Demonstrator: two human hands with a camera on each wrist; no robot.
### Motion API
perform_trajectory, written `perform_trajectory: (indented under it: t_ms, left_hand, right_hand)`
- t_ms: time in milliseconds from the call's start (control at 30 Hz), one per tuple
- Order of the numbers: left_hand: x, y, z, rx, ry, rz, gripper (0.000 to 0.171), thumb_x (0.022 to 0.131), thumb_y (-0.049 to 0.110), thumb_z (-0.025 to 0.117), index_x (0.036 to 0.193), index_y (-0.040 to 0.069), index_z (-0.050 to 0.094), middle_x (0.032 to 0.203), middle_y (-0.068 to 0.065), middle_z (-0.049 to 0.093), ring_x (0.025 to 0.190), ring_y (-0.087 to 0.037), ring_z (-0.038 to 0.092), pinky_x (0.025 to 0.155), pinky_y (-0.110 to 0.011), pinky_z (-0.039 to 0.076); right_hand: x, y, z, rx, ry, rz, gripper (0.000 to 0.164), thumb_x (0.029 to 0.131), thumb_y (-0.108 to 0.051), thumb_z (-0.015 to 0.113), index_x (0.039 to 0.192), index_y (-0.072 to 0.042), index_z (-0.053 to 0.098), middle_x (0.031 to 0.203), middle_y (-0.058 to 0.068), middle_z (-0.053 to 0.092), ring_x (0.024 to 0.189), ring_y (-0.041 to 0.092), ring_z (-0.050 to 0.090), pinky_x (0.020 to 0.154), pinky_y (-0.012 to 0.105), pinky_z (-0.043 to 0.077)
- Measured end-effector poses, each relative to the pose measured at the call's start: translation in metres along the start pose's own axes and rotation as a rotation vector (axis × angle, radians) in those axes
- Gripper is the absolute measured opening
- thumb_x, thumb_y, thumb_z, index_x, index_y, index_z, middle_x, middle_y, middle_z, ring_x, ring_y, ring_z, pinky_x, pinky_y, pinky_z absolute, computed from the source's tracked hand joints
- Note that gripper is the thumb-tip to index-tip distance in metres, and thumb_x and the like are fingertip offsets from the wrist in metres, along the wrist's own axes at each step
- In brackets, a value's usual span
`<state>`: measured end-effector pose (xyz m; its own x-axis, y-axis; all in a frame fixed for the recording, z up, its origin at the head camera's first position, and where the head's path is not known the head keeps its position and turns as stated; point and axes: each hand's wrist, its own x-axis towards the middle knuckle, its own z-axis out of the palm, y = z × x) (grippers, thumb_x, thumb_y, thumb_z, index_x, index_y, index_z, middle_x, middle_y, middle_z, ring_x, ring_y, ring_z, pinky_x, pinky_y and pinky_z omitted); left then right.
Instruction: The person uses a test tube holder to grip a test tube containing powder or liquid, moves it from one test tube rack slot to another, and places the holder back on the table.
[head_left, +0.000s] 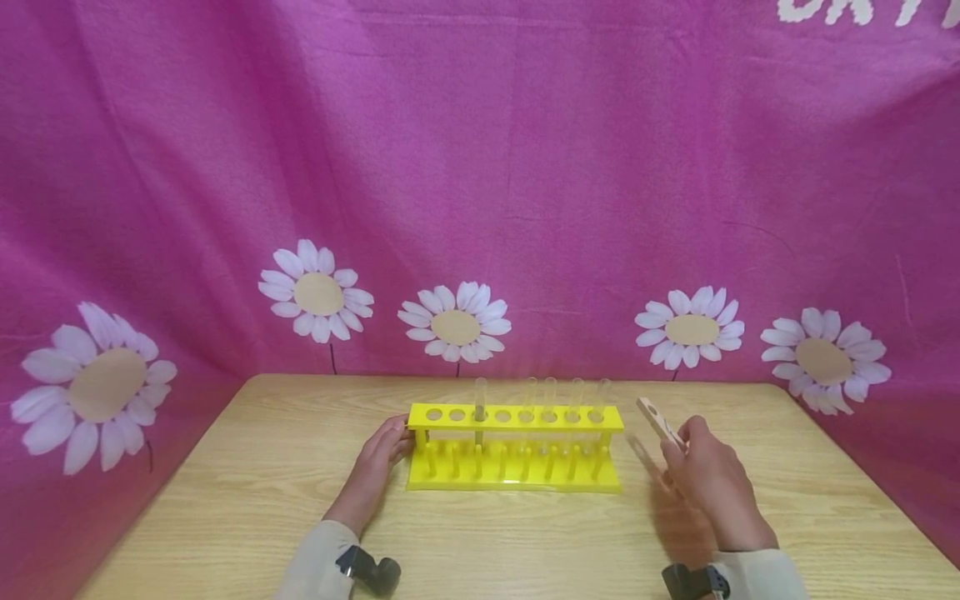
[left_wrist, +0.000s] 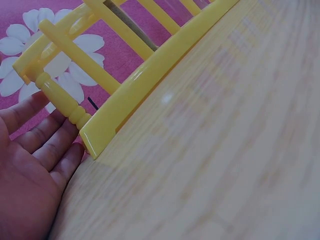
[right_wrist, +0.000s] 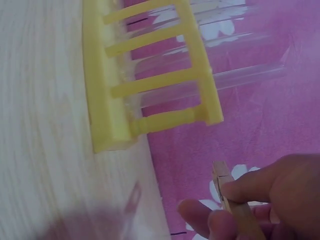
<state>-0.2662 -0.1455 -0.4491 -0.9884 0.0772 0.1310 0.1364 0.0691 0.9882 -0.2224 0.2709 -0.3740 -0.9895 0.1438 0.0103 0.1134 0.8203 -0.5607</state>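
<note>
from the head view we see the yellow rack standing mid-worktop with clear tubes upright in it. the left hand lies with straight fingers against the rack's left end, holding nothing. the right hand, just right of the rack, pinches a wooden clip.

in the left wrist view we see flat fingers touching the rack's corner post.

in the right wrist view we see thumb and fingers pinching the clip, apart from the rack.
</note>
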Motion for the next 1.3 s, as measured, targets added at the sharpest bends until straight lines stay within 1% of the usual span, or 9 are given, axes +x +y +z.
perform_trajectory:
  t_ms: [300,500,667,800,900,967,1067,1133,1300]
  left_hand:
    - [0.000,-0.001,0.001,0.009,0.008,-0.001,0.052,0.103,0.044,0.034,0.135,0.006,0.051,0.132,-0.014,0.054,0.121,-0.031,0.052,0.111,-0.048,0.034]
    - [0.000,-0.001,0.001,0.027,0.011,-0.012,0.054,0.101,0.049,0.035,0.135,0.009,0.051,0.133,-0.011,0.054,0.122,-0.029,0.052,0.111,-0.048,0.035]
    - [0.000,-0.002,0.000,0.037,0.010,-0.025,0.056,0.100,0.053,0.035,0.135,0.012,0.051,0.134,-0.009,0.054,0.123,-0.029,0.051,0.111,-0.048,0.036]
    - [0.000,-0.002,0.000,0.045,0.012,-0.023,0.056,0.100,0.052,0.035,0.135,0.012,0.051,0.133,-0.010,0.054,0.123,-0.029,0.052,0.110,-0.047,0.036]
    - [0.000,-0.002,0.000,0.045,0.014,-0.022,0.056,0.100,0.052,0.035,0.135,0.012,0.051,0.133,-0.010,0.055,0.123,-0.029,0.052,0.110,-0.047,0.036]
    - [0.000,-0.003,0.000,0.042,0.010,-0.023,0.056,0.100,0.053,0.035,0.135,0.012,0.051,0.133,-0.009,0.055,0.123,-0.029,0.052,0.110,-0.047,0.036]
    - [0.000,-0.003,0.000,0.042,0.005,-0.025,0.057,0.100,0.053,0.035,0.136,0.012,0.050,0.134,-0.009,0.054,0.123,-0.029,0.051,0.111,-0.048,0.036]
    - [0.000,-0.003,0.000,0.043,0.004,-0.025,0.057,0.100,0.053,0.035,0.136,0.012,0.050,0.134,-0.009,0.054,0.124,-0.029,0.051,0.111,-0.048,0.035]
    - [0.001,-0.002,0.000,0.034,0.006,-0.019,0.055,0.100,0.051,0.036,0.135,0.011,0.051,0.132,-0.010,0.055,0.122,-0.029,0.052,0.111,-0.048,0.036]
  right_hand:
    - [-0.005,-0.008,-0.008,0.044,0.001,0.015,0.030,0.099,-0.026,0.045,0.109,0.002,0.038,0.074,0.007,0.070,0.059,0.018,0.060,0.053,0.031,0.039]
    - [-0.007,-0.012,-0.012,0.045,0.015,0.022,0.042,0.096,-0.026,0.053,0.112,0.009,0.035,0.069,0.006,0.067,0.059,0.018,0.060,0.052,0.031,0.041]
    - [-0.008,-0.016,-0.015,0.066,0.035,0.002,0.036,0.092,-0.014,0.052,0.112,0.013,0.038,0.073,0.010,0.069,0.062,0.018,0.062,0.051,0.030,0.045]
    - [-0.009,-0.020,-0.017,0.076,0.051,-0.030,0.031,0.093,-0.010,0.049,0.110,0.016,0.047,0.077,0.014,0.070,0.062,0.019,0.066,0.049,0.030,0.049]
    - [-0.012,-0.024,-0.019,0.064,0.075,-0.058,0.032,0.095,-0.013,0.050,0.110,0.015,0.054,0.077,0.014,0.070,0.059,0.018,0.066,0.049,0.030,0.049]
    - [-0.015,-0.027,-0.021,0.057,0.089,-0.073,0.034,0.096,-0.016,0.052,0.116,0.011,0.055,0.078,0.012,0.071,0.057,0.016,0.066,0.050,0.030,0.048]
    - [-0.019,-0.031,-0.025,0.055,0.100,-0.094,0.040,0.097,-0.021,0.053,0.128,0.005,0.051,0.080,0.009,0.072,0.055,0.014,0.064,0.051,0.031,0.044]
    - [-0.022,-0.034,-0.027,0.067,0.101,-0.103,0.043,0.098,-0.024,0.053,0.132,0.003,0.047,0.081,0.008,0.073,0.054,0.014,0.064,0.051,0.031,0.044]
    - [-0.028,-0.043,-0.030,0.098,0.106,-0.107,0.046,0.099,-0.028,0.052,0.128,0.006,0.045,0.080,0.007,0.072,0.053,0.015,0.061,0.048,0.031,0.045]
